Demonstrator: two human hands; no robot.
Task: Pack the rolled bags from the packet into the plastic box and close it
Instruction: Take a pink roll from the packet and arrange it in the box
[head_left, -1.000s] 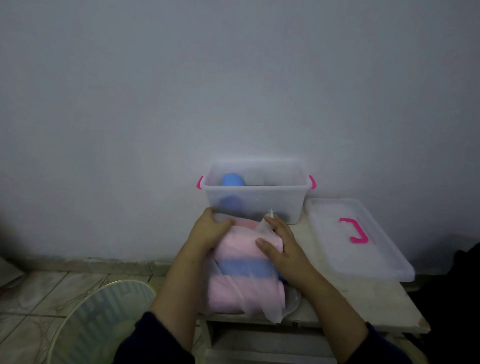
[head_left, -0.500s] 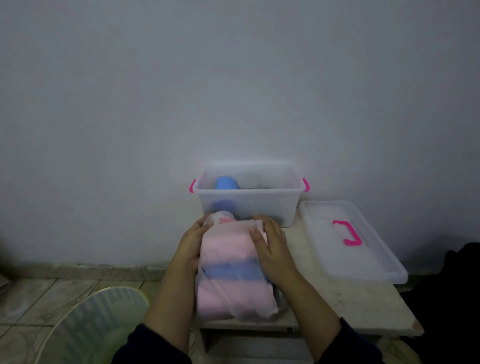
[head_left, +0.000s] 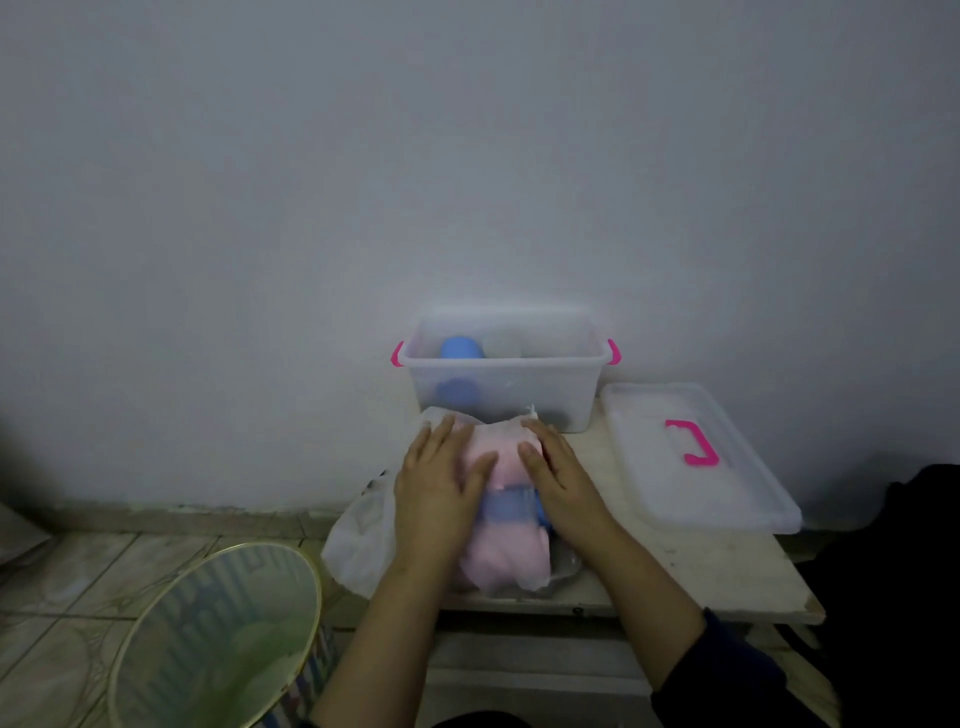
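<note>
1. Since half a second ago, the left hand (head_left: 435, 491) has moved from the packet's (head_left: 501, 519) side onto its top, fingers straightened.
2. Right hand (head_left: 563, 480) lies flat on the packet too, fingers extended, gripping nothing.
3. Packet sits at the table's (head_left: 727, 577) front-left edge, pink and blue rolled bags (head_left: 506, 470) inside.
4. Plastic box (head_left: 503, 376) stands open at the back edge; its lid (head_left: 696, 462) lies to its right.

Your packet (head_left: 506, 525) showed pale pink rolls with one blue band under cloudy white film. The plastic box (head_left: 501, 379) was clear with hot-pink clips and a blue roll (head_left: 460, 349) inside; its clear lid (head_left: 696, 457) carried a hot-pink handle.
</note>
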